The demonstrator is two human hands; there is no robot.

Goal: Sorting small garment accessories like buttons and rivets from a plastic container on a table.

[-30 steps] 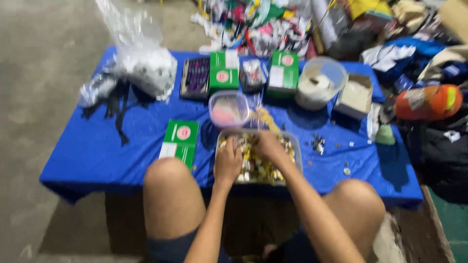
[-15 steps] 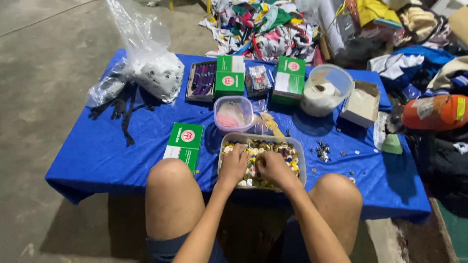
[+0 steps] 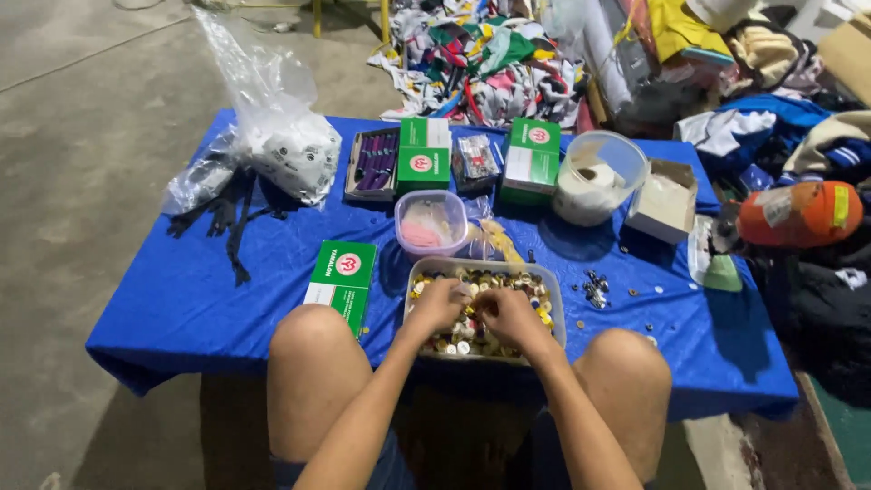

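Shallow clear tray point(image 3: 555, 308) of mixed buttons point(image 3: 472, 338), at the near edge of the blue-covered surface point(image 3: 181, 299), between the knees. Left hand point(image 3: 437, 307) and right hand point(image 3: 508, 318) both curled down among the buttons, fingertips buried; cannot tell what is pinched. Best sorted with light pinches, wrists low, tray kept steady. Green box point(image 3: 343, 277) just left; small pink-filled tub point(image 3: 430, 222) behind.

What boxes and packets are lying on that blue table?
Green box: front left, flat, white end, round red emblem.
Two green boxes: back centre, same emblem.
Open cardboard box: back right, pale.
Clear plastic bag: back left, white contents.
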